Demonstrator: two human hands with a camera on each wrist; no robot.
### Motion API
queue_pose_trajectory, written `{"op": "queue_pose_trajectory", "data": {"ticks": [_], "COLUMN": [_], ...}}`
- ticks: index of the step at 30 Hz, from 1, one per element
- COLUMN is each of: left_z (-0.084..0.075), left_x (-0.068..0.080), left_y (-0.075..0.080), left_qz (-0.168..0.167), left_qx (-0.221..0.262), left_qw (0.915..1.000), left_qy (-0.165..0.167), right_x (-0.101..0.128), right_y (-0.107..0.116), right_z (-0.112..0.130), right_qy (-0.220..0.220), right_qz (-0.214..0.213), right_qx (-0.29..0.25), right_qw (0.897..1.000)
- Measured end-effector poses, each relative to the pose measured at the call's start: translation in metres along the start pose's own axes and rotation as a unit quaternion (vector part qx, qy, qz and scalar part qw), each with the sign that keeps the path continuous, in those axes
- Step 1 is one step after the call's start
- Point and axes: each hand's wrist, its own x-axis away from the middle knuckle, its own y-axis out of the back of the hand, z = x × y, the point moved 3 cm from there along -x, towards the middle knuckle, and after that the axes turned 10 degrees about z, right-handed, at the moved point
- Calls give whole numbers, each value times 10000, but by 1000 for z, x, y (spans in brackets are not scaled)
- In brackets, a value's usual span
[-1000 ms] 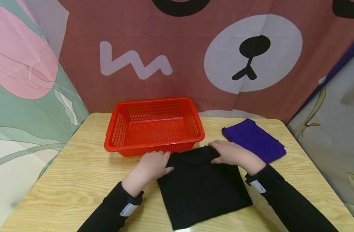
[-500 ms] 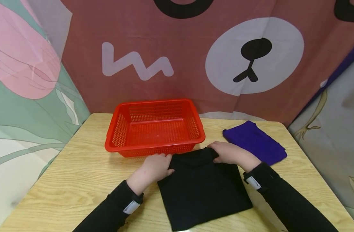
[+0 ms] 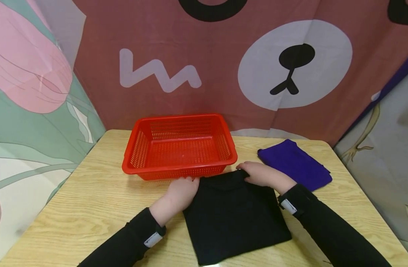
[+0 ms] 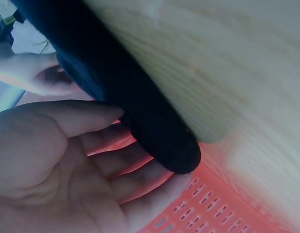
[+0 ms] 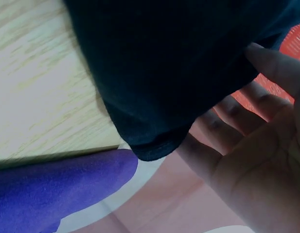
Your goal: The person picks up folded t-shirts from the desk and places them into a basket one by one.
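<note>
A folded black shirt (image 3: 237, 218) lies on the table, a curved neckline fold along its far edge. My left hand (image 3: 181, 194) grips its far left corner; in the left wrist view the thumb (image 4: 98, 116) is on the near side of the cloth and the fingers reach behind it. At the far right corner my right hand (image 3: 265, 176) pinches the edge. The right wrist view shows that thumb (image 5: 273, 65) on top of the shirt, fingers stretched beneath the edge. Behind the cloth stands a red plastic basket (image 3: 180, 170), with nothing inside.
A folded purple cloth (image 3: 295, 163) lies at the back right, beside my right forearm. The wooden table (image 3: 100, 196) ends against a brown curtain (image 3: 220, 96) printed with a bear face. Patterned fabric hangs at both sides.
My left thumb has slipped from the shirt's top out of the head view. The right fingers have shifted slightly left along the far edge. The shirt stays nearly in place.
</note>
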Motion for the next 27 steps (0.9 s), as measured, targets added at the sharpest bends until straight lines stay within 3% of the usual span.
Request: {"op": "queue_pose_trajectory", "data": {"ticks": [8,15,19,27], "left_z": [-1,-1,-1,0], "left_x": [0,-1,-1,0], "left_y": [3,7,6,7], "left_qz": [-158,-383,-433,-779], "left_qx": [76,373,479,902], "left_qw": [9997,9980,9970,9928], "left_qy": [155,343,431,121], "right_x": [-6,-7,-5,0], "right_y": [2,5,6,7], "right_z": [1,2,0,-2], "right_qy": [-264,-182,-200,-158], "right_qz": [-164,-201,-102,-76], "right_qx": [-19,67,-167,-308], "right_qw": [9995,9996,9996,9994]}}
